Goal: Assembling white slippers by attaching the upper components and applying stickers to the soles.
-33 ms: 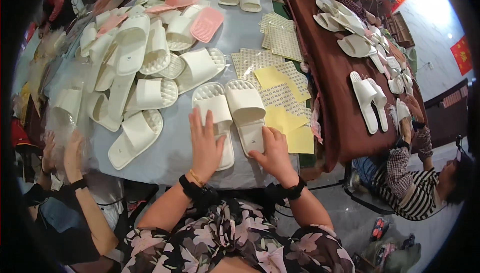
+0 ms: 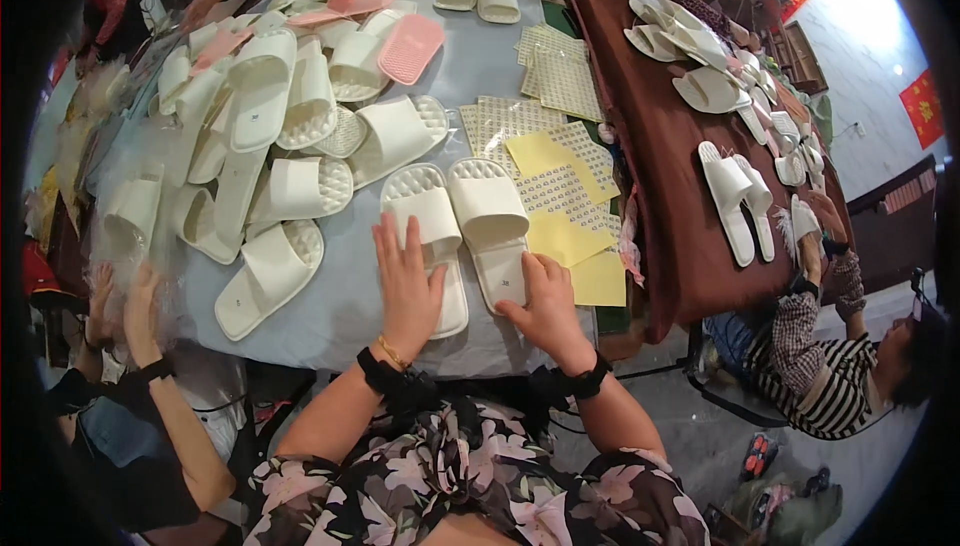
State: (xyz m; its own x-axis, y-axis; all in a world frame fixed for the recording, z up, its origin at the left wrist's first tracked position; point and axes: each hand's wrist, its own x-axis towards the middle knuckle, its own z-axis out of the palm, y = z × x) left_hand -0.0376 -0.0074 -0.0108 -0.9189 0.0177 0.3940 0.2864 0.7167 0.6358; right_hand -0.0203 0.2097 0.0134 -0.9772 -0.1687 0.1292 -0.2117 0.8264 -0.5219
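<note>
Grey cloth covers the desk [image 2: 340, 316] nearest me, where my left hand [image 2: 408, 281] lies flat and spread on the heel of one white slipper [image 2: 428, 221]. My right hand [image 2: 545, 301] presses the heel of its mate [image 2: 492, 216], fingers loosely curled. Both look light, soft and springy, probably foam; I'd grip them by the strap or heel edge. Beyond lie yellow sheets [image 2: 560, 196], then a slipper heap [image 2: 270, 116].
</note>
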